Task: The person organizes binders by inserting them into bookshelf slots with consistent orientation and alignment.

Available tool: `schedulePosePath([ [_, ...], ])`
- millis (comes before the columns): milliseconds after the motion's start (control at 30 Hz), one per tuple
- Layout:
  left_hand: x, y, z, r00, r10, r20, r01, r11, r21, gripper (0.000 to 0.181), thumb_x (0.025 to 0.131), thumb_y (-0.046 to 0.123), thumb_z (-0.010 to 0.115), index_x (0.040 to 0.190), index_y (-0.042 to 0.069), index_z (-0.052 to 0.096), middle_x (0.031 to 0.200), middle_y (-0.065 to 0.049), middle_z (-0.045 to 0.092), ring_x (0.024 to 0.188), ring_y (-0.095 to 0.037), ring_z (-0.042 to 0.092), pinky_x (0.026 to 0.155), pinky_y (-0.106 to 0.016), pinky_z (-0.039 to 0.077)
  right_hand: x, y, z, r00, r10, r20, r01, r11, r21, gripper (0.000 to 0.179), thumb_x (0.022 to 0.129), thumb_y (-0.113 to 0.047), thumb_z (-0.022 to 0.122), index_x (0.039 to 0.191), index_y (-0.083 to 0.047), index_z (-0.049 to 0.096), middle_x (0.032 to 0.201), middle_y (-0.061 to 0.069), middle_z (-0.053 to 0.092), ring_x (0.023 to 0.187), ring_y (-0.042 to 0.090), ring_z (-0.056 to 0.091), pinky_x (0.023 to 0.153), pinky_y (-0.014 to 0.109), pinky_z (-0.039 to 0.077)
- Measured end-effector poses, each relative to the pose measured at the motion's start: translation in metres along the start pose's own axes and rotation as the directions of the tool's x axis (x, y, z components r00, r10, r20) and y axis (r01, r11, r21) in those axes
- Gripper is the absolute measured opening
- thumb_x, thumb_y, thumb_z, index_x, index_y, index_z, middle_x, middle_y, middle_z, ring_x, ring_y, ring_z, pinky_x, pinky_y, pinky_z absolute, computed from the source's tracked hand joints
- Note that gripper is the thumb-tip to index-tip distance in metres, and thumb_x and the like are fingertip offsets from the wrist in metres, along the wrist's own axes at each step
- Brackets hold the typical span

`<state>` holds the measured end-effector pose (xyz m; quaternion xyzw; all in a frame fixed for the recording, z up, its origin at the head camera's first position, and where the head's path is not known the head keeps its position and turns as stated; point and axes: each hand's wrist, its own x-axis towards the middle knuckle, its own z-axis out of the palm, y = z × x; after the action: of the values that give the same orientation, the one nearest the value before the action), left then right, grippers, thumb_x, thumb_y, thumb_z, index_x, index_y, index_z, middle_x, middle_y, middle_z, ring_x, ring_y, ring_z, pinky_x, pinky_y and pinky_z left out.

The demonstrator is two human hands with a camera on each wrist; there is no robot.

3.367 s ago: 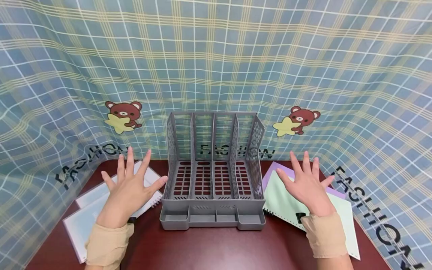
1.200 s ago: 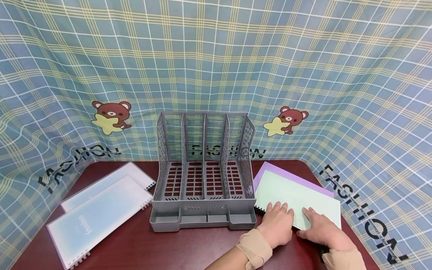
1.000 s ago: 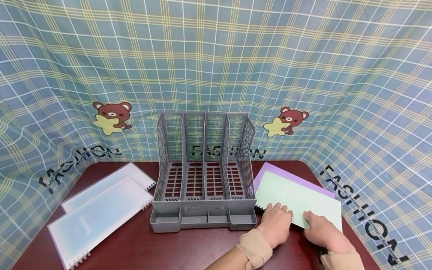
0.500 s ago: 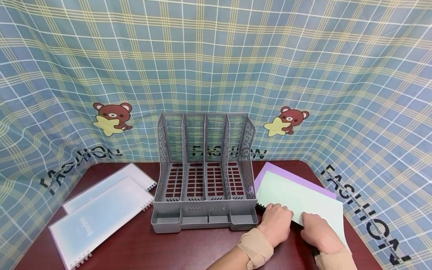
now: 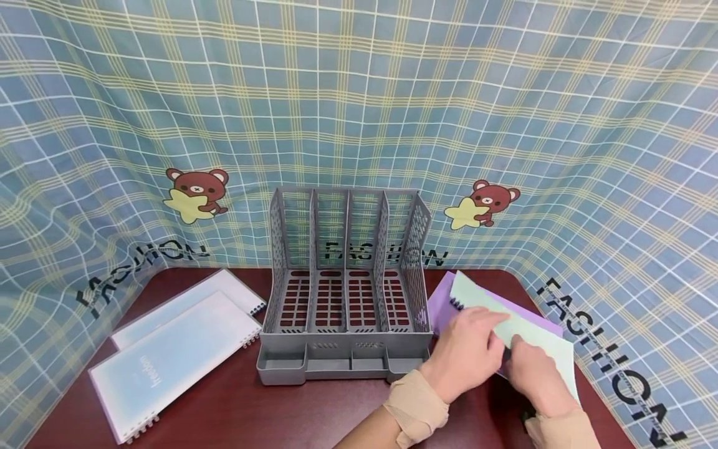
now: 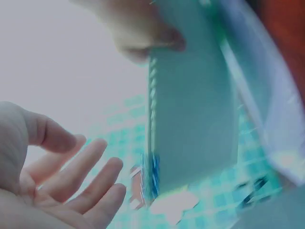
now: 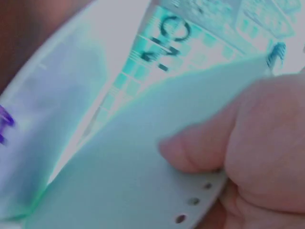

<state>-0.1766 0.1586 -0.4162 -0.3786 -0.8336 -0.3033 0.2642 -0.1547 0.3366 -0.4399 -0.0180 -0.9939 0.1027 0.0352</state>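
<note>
My right hand (image 5: 535, 374) pinches the near, spiral-bound edge of a pale green notebook (image 5: 546, 349), thumb on the cover. In the right wrist view the thumb (image 7: 195, 145) presses on the green sheet by its punched holes. That near edge is tilted up off a purple notebook (image 5: 440, 308) underneath. My left hand (image 5: 465, 349) is close beside the green notebook's binding. The left wrist view shows its fingers (image 6: 95, 183) loosely bent with nothing in them, apart from the notebook.
A grey desk file rack (image 5: 344, 340) with upright slots and front trays stands mid-table. Two pale blue-white spiral notebooks, a near one (image 5: 174, 368) and a far one (image 5: 224, 280), lie overlapped on the left. A plaid cloth (image 5: 359, 125) hangs behind and at both sides.
Both hands came from spread apart to the green notebook at right. Its near edge has since risen and tilted up, baring more purple. The left hand has let go of the edge and shifted up.
</note>
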Motion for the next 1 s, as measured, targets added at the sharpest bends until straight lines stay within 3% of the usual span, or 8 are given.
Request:
schedulePosePath([
  [133,0.007,-0.007,-0.049,0.975,-0.108,-0.192,0.083,0.987,-0.134,0.042,0.086,0.004,0.063,0.125,0.014,0.075,0.119,0.004,0.075,0.115,-0.012,0.065,0.103,-0.019,0.046,0.004,0.003,-0.021,0.979,0.030,-0.203,-0.012,0.996,0.089,0.009,0.087,0.002,0.044,0.091,0.006,0.050,0.076,0.035,0.059,0.074,0.063,0.060,0.059,0.066,0.045],
  [267,0.007,-0.027,-0.089,0.925,-0.235,-0.298,0.178,0.962,-0.206,0.046,0.085,0.001,0.063,0.127,0.014,0.073,0.127,0.001,0.072,0.126,-0.017,0.061,0.112,-0.028,0.042,0.006,-0.004,-0.040,0.931,0.076,-0.356,-0.008,0.982,0.189,0.021,0.096,-0.001,0.035,0.104,0.005,0.054,0.088,0.037,0.062,0.078,0.065,0.059,0.058,0.067,0.043],
  [433,-0.005,-0.067,-0.135,0.859,-0.349,-0.375,0.287,0.934,-0.212,0.050,0.086,-0.001,0.063,0.134,0.012,0.069,0.138,-0.006,0.066,0.135,-0.024,0.055,0.117,-0.041,0.037,0.001,-0.021,-0.063,0.908,0.166,-0.385,-0.022,0.936,0.351,0.037,0.105,-0.014,0.028,0.112,0.006,0.058,0.112,0.041,0.062,0.097,0.062,0.058,0.074,0.066,0.043],
  [600,-0.025,-0.112,-0.180,0.787,-0.431,-0.442,0.409,0.900,-0.151,0.051,0.089,0.001,0.064,0.139,0.012,0.066,0.142,-0.010,0.064,0.133,-0.031,0.055,0.114,-0.048,0.040,-0.012,-0.050,-0.086,0.881,0.312,-0.356,-0.074,0.834,0.547,0.039,0.107,-0.026,0.032,0.094,0.002,0.056,0.107,0.032,0.059,0.096,0.044,0.055,0.071,0.048,0.043],
  [700,-0.041,-0.137,-0.208,0.691,-0.519,-0.503,0.531,0.837,-0.134,0.048,0.089,0.005,0.063,0.136,0.012,0.069,0.137,-0.010,0.067,0.089,-0.033,0.067,0.082,-0.046,0.054,-0.022,-0.066,-0.102,0.855,0.432,-0.288,-0.140,0.725,0.674,0.044,0.108,-0.036,0.038,0.087,0.000,0.055,0.085,0.020,0.059,0.079,0.030,0.053,0.064,0.038,0.040],
  [800,-0.059,-0.161,-0.235,0.601,-0.607,-0.520,0.640,0.755,-0.142,0.046,0.089,0.008,0.062,0.134,0.013,0.069,0.133,-0.012,0.070,0.058,-0.029,0.055,0.060,-0.044,0.044,-0.034,-0.082,-0.116,0.824,0.504,-0.258,-0.130,0.612,0.780,0.034,0.109,-0.038,0.043,0.101,-0.010,0.061,0.084,-0.002,0.062,0.079,0.015,0.055,0.069,0.026,0.044],
  [900,-0.077,-0.185,-0.255,0.592,-0.709,-0.384,0.730,0.673,-0.118,0.052,0.093,0.013,0.060,0.145,0.007,0.059,0.138,-0.020,0.064,0.052,-0.030,0.051,0.056,-0.043,0.041,-0.040,-0.102,-0.125,0.811,0.477,-0.338,0.139,0.405,0.904,0.025,0.109,-0.021,0.046,0.130,-0.016,0.059,0.113,-0.006,0.064,0.107,0.013,0.058,0.091,0.016,0.045],
  [1000,-0.092,-0.208,-0.265,0.593,-0.796,-0.121,0.796,0.602,-0.062,0.064,0.099,0.020,0.060,0.156,-0.001,0.041,0.147,-0.030,0.053,0.073,-0.039,0.063,0.067,-0.047,0.050,-0.041,-0.122,-0.126,0.790,0.414,-0.453,0.411,0.191,0.891,0.042,0.107,-0.006,0.048,0.148,-0.013,0.047,0.132,0.006,0.060,0.127,0.019,0.055,0.107,0.019,0.043],
])
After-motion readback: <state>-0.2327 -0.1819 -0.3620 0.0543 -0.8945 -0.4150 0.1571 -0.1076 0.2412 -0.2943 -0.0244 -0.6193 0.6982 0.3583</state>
